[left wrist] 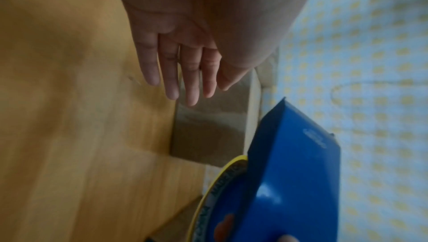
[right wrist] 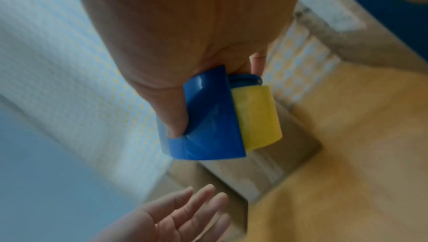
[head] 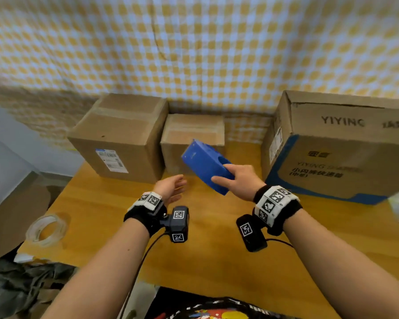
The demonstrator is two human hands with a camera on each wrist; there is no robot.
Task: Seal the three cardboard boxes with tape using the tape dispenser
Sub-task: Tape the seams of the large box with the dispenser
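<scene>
My right hand [head: 236, 181] grips a blue tape dispenser [head: 205, 164] in the air above the wooden table [head: 205, 256]; the right wrist view shows its yellowish tape roll [right wrist: 257, 116] beside the blue shell [right wrist: 208, 123]. Open and empty, my left hand [head: 172, 187] hovers just left of the dispenser with straight fingers [left wrist: 183, 74]. Three cardboard boxes stand along the back: a medium one [head: 122, 137] at the left, a small one [head: 191, 134] in the middle behind the dispenser, and a large printed one [head: 339, 146] at the right.
A loose roll of clear tape [head: 47, 230] lies near the table's left edge. A yellow-checked cloth [head: 194, 47] hangs behind the boxes. Crumpled dark material [head: 25, 286] sits below the table's front-left corner.
</scene>
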